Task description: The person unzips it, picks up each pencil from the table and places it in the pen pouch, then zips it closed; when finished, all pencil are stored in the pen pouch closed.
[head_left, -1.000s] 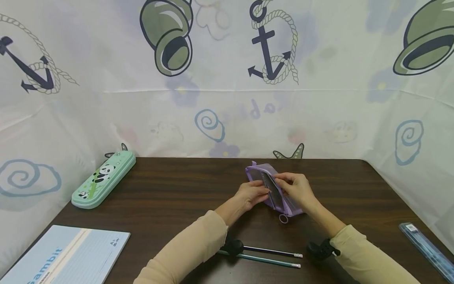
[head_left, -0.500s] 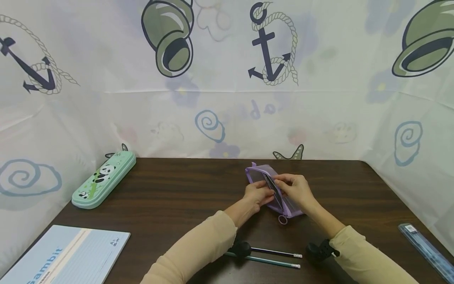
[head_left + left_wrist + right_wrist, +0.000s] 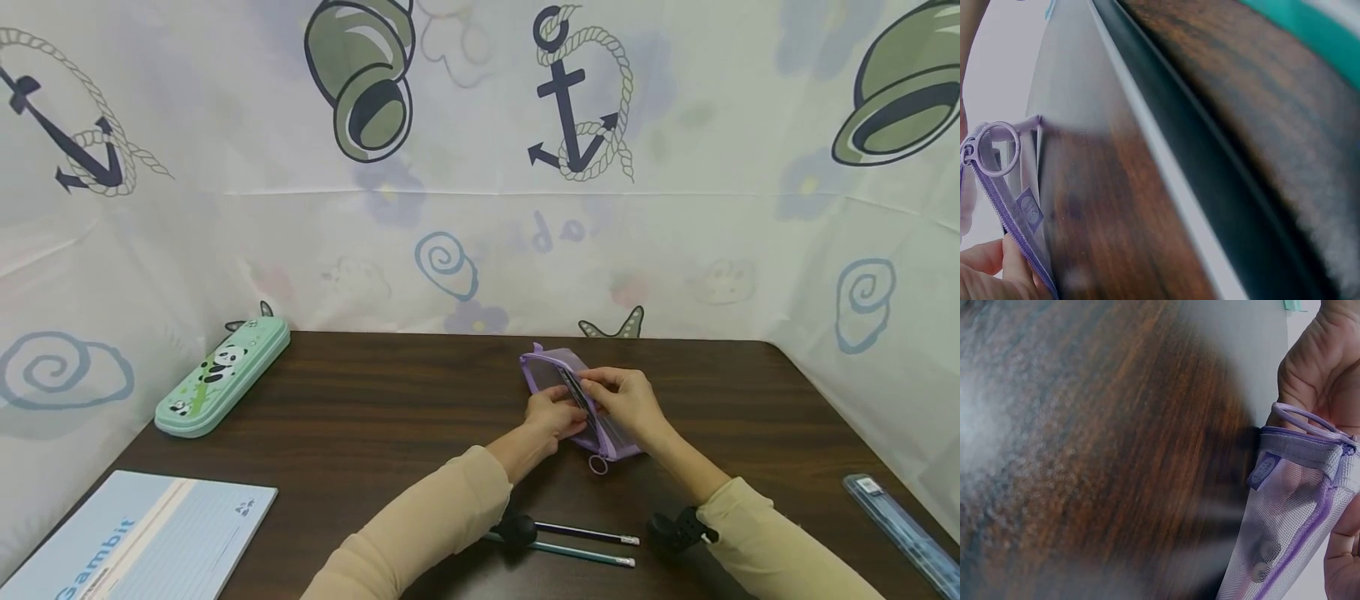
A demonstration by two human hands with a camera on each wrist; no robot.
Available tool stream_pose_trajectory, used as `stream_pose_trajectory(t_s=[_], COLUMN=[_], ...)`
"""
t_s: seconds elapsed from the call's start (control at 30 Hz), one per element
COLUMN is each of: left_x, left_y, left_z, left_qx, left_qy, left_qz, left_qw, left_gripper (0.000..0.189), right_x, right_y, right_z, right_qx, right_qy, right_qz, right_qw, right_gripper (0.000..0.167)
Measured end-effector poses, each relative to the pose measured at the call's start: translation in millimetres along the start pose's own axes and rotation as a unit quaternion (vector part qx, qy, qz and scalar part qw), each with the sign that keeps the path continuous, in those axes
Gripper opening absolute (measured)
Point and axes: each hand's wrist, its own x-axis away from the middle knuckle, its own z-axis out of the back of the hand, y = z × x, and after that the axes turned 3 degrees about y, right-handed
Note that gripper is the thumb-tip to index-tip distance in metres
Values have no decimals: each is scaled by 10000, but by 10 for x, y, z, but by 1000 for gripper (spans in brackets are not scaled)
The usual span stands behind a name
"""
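A purple mesh zip pouch (image 3: pixel 542 372) stands on the table in the head view, its zip undone and its mouth facing left. My left hand (image 3: pixel 553 418) grips the near side of the mouth, with some fingertips hidden at the opening. Thumb and fingers of my right hand (image 3: pixel 626 404) pinch the far edge. A purple ring (image 3: pixel 597 465) hangs from the zip's lower end; in the left wrist view the zip ring (image 3: pixel 999 149) shows close up. Through the mesh (image 3: pixel 1279 506), the right wrist view shows small round silvery things, too blurred to name.
A black pencil (image 3: pixel 588 532) and a teal pencil (image 3: pixel 585 555) lie in front, partly behind my left forearm. At left are a panda pencil case (image 3: pixel 225 375) and a light-blue notebook (image 3: pixel 176 533). A long blue package (image 3: pixel 900 525) lies at the right edge.
My left hand has shifted right, toward the right hand, and the pouch's mouth has narrowed. The right hand and the pencils stay nearly where they were.
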Motion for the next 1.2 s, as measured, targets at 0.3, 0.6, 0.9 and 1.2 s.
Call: stream_pose_trajectory(t_s=[0.3, 0.6, 0.9, 1.2], left_x=[68, 228, 369, 459], left_y=[40, 253, 298, 254], left_z=[47, 416, 819, 897], left_qx=[-34, -1070, -2655, -3139], left_qy=[-238, -2647, -4363, -4618], left_qz=[120, 901, 1414, 791], left_qw=[9996, 9541, 8480, 8258], left_gripper=[61, 35, 32, 30], right_x=[20, 14, 8, 3], right_y=[-22, 0, -13, -1], right_z=[38, 61, 64, 59], right_qx=[-10, 89, 98, 60], right_qy=[-14, 102, 94, 107], right_qz=[-99, 5, -32, 4], right_qw=[9999, 9999, 9999, 9999], right_gripper=[24, 24, 23, 23])
